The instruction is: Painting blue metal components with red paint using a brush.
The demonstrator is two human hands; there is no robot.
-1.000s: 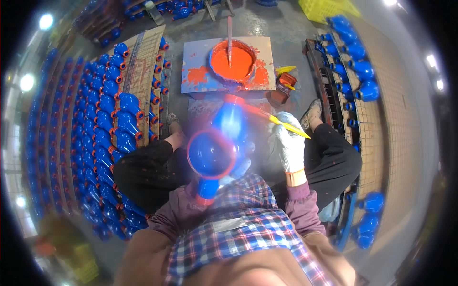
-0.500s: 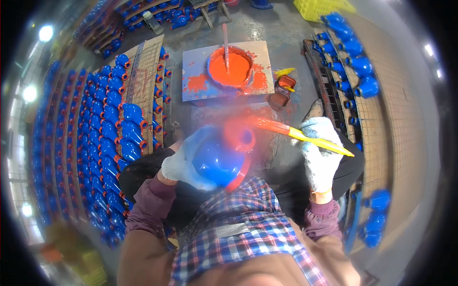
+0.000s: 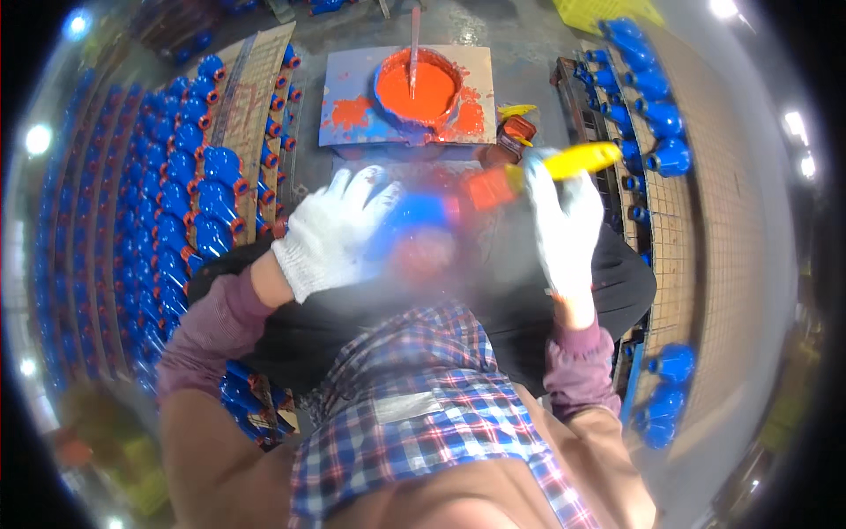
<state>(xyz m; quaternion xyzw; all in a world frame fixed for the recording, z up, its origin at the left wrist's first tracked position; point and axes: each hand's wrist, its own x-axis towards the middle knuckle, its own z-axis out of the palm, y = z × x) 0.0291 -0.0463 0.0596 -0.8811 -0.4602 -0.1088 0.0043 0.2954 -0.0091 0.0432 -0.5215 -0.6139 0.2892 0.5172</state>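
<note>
In front of my lap my white-gloved left hand (image 3: 330, 234) holds a glossy blue casting (image 3: 412, 213) by its left side, fingers pointing away from me. The casting is blurred, with red showing on its right end and underside. My gloved right hand (image 3: 566, 234) grips a paintbrush (image 3: 583, 160) by its yellow handle. Its red-orange bristles point left, close to the casting's red end; whether they touch is too blurred to tell. Beyond my hands, a bucket (image 3: 388, 104) of orange-red paint stands with a stick leaning in it.
The bucket rests on a paint-spotted board (image 3: 344, 132). Right of it lies a reddish container (image 3: 516, 130) with something yellow. Blue castings with red ends (image 3: 216, 198) fill racks on the left. More blue castings (image 3: 670, 157) line a mesh-covered rack (image 3: 696, 256) on the right.
The casting has turned in my left hand, so its round red-rimmed opening no longer shows clearly. My right hand has moved away from me and left, and the brush handle now tilts up to the right.
</note>
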